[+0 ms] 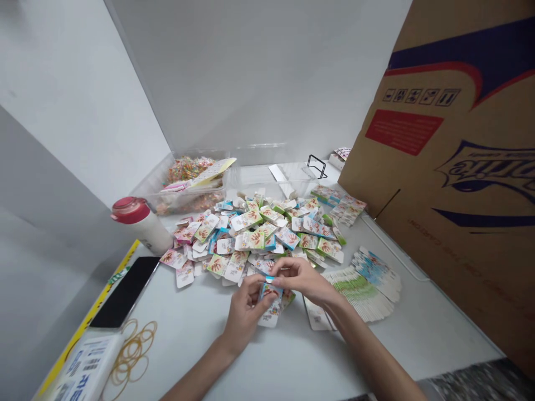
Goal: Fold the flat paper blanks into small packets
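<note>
My left hand (244,312) and my right hand (303,281) meet over the white table (292,356), both closed on one small printed packet (271,301) with a blue top edge. The fingers of each hand pinch its upper corners. Just beyond the hands lies a big loose pile of similar small packets (259,236) in green, blue and pink. To the right of my right hand, flat unfolded packets are fanned out in a row (368,281).
A red-capped bottle (140,223) stands at the left. A black phone (125,292), rubber bands (134,351) and a printed box (83,370) lie near the left front. Clear tubs (188,184) sit behind the pile. A large cardboard box (451,167) walls off the right.
</note>
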The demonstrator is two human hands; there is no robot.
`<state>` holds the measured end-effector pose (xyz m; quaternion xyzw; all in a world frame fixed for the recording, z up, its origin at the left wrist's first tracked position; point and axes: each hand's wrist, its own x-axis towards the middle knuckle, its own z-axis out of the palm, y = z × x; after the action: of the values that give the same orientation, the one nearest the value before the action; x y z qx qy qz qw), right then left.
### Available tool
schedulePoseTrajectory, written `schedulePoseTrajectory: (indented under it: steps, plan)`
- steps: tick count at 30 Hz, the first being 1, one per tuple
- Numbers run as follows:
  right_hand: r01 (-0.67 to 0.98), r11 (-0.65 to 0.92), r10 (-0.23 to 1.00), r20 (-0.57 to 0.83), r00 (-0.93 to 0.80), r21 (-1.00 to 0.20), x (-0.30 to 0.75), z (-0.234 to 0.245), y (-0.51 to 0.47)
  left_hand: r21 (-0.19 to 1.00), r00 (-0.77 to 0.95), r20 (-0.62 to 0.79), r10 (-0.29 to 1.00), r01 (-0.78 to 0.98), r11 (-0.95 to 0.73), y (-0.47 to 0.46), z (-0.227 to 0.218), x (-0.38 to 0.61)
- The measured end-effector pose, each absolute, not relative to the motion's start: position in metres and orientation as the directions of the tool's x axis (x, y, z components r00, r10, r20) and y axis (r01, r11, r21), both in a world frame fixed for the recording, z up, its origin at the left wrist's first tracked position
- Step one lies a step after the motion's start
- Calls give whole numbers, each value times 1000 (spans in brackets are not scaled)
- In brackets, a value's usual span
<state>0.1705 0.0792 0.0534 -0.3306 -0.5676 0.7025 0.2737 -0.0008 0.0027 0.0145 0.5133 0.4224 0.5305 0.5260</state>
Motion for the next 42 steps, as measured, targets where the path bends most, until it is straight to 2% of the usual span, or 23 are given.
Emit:
schedulePoseTrajectory:
  steps: [6, 11, 19, 22, 26, 28, 30, 32, 34, 36, 40, 42]
  plan:
    - [-76, -211, 792, -125, -598, -975, 166, 58, 75, 976, 86, 74, 994, -210, -54, 3, 14, 2]
    - [-97, -109, 798, -29, -601, -989, 166, 57, 77, 983, 85, 51, 995, -180, -35, 1, 13, 2]
    - [9, -19, 657, -20, -754, -1000, 178, 68, 78, 982, -37, 105, 994, -152, -109, 0, 15, 1]
    - [-4, 15, 672, 13, -740, -1000, 177, 68, 77, 990, -92, 74, 993, -117, -85, 3, 19, 1]
    - [-28, 60, 810, 65, -583, -998, 179, 68, 80, 994, -140, 55, 989, -90, -68, 4, 27, 0]
    - [-97, 135, 902, 163, -400, -986, 184, 69, 85, 991, -145, 71, 987, -98, -86, 4, 27, 0]
    - [-138, 296, 936, 316, -157, -945, 191, 69, 92, 991, -137, 85, 987, -93, -98, 4, 25, 1]
    - [-69, 471, 882, 469, 34, -880, 197, 70, 98, 993, -123, 83, 989, -75, -92, 3, 22, 3]
    - [61, 585, 802, 588, 101, -809, 201, 70, 102, 996, -103, 68, 992, -51, -74, 3, 19, 4]
    - [193, 629, 759, 648, 56, -753, 202, 69, 105, 998, -82, 60, 995, -25, -62, 2, 18, 5]
    - [410, 633, 757, 635, -151, -657, 202, 67, 106, 998, -41, 62, 997, 17, -61, 1, 17, 5]
    - [475, 643, 742, 642, -192, -601, 204, 68, 106, 998, -32, 58, 998, 30, -57, 0, 16, 5]
